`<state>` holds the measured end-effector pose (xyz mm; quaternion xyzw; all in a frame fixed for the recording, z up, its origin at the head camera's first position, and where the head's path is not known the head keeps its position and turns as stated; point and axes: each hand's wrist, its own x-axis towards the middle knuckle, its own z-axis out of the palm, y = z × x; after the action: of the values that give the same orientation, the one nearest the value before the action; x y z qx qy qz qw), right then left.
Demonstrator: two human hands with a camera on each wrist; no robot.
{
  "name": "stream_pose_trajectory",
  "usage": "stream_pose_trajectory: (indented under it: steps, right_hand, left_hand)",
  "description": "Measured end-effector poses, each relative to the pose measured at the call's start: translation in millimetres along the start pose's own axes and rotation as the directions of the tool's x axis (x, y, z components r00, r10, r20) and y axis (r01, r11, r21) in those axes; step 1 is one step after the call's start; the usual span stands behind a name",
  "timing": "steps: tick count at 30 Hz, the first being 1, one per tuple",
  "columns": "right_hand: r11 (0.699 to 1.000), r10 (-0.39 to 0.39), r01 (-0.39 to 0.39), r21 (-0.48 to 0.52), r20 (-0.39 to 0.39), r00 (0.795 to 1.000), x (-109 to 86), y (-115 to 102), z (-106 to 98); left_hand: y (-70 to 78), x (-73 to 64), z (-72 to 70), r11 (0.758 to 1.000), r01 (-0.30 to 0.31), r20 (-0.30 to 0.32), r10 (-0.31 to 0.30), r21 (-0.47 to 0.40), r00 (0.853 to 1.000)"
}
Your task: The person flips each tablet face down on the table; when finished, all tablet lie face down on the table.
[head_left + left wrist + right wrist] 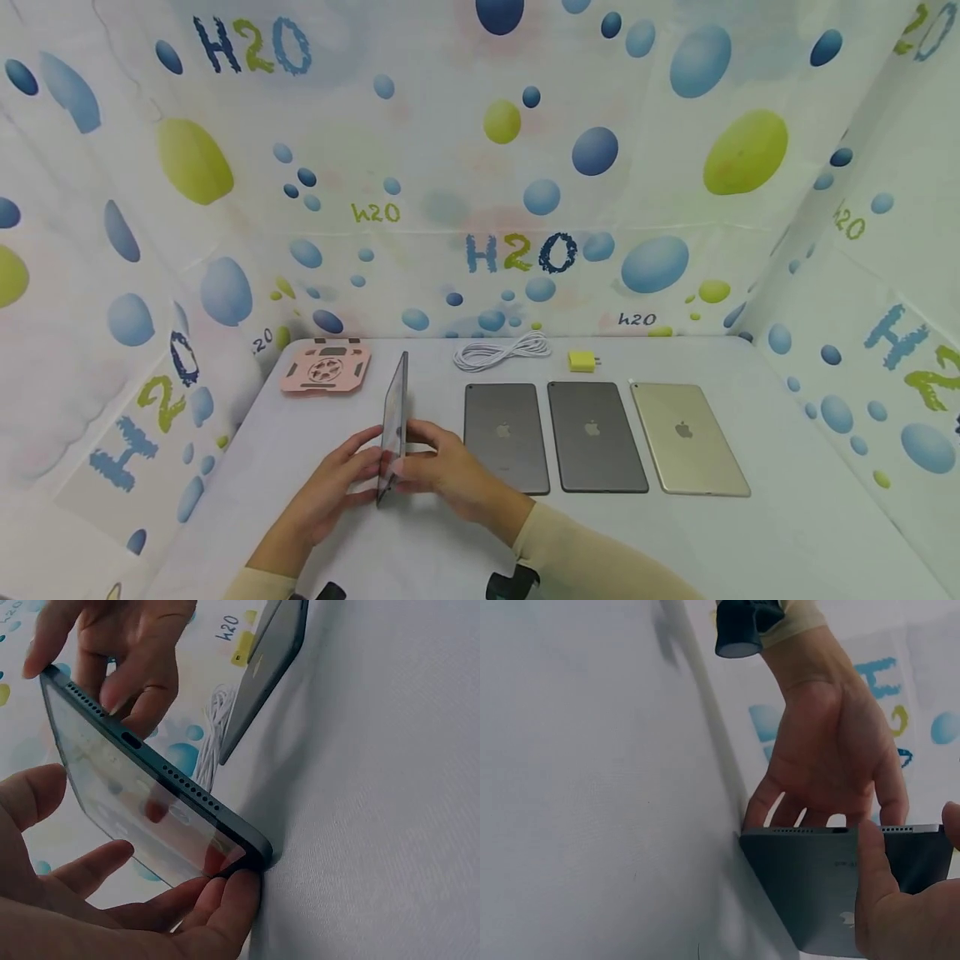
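A dark-grey tablet [394, 417] stands on its long edge at or just above the white tablecloth, its port edge [135, 742] towards me. My left hand [326, 487] is on its screen side, with fingertips at the lower corner in the left wrist view. From the other side, my right hand [461, 479] holds the tablet near its upper edge. The thumb of this right hand [911, 919] lies against the port edge and back in the right wrist view. An Apple logo [847, 919] shows on the back, partly covered by that hand.
Two dark-grey tablets [506, 450] [600, 450] and a gold tablet [693, 450] lie face down in a row at right. Behind them are a coiled white cable [498, 352] and a yellow plug adapter [582, 361]. A pink slotted stand [326, 367] lies back left.
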<state>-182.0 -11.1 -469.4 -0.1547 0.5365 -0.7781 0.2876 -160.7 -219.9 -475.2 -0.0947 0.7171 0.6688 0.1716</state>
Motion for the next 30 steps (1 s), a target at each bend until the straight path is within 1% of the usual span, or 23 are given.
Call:
stream_pose_trajectory:
  steps: [5, 11, 15, 19, 22, 25, 27, 29, 30]
  right_hand:
    - [0.998, -0.019, 0.020, -0.063, 0.013, 1.000, 0.7, 0.6, 3.5]
    - [0.987, -0.039, 0.046, -0.153, 0.049, 0.998, 0.0, 2.1, 6.0]
    - [0.980, -0.030, 0.043, -0.193, 0.073, 0.997, -0.1, 2.5, 8.3]
    - [0.976, -0.032, 0.050, -0.210, 0.087, 0.996, -0.9, 2.5, 9.0]
    - [0.969, -0.039, 0.059, -0.240, 0.089, 0.995, -2.4, 2.2, 7.8]
    - [0.953, -0.038, 0.060, -0.296, 0.081, 0.996, -4.0, 2.9, 6.6]
    - [0.938, -0.040, 0.064, -0.341, 0.078, 0.996, -5.4, 3.4, 7.3]
    - [0.918, -0.061, 0.090, -0.386, 0.088, 0.994, -5.8, 4.4, 8.9]
    - [0.903, -0.077, 0.108, -0.415, 0.091, 0.993, -5.9, 5.5, 9.7]
  left_hand:
    - [3.3, -3.2, 1.7, 0.999, -0.028, 0.010, 0.028, 0.025, 1.000]
    - [12.9, -10.6, 6.1, 0.996, -0.064, 0.021, 0.063, 0.055, 0.998]
    - [15.9, -12.6, 6.2, 0.997, -0.063, 0.021, 0.062, 0.054, 0.998]
    - [15.9, -10.7, 6.8, 0.996, -0.077, 0.035, 0.075, 0.040, 0.997]
    - [16.5, -9.6, 7.3, 0.995, -0.100, 0.053, 0.099, 0.002, 0.994]
    - [16.5, -10.2, 7.0, 0.991, -0.117, 0.082, 0.122, -0.066, 0.989]
    - [16.1, -11.8, 7.1, 0.985, -0.129, 0.107, 0.142, -0.116, 0.984]
    - [14.6, -13.1, 7.6, 0.976, -0.139, 0.116, 0.160, -0.166, 0.980]
    - [13.7, -14.0, 8.0, 0.970, -0.142, 0.114, 0.166, -0.195, 0.980]
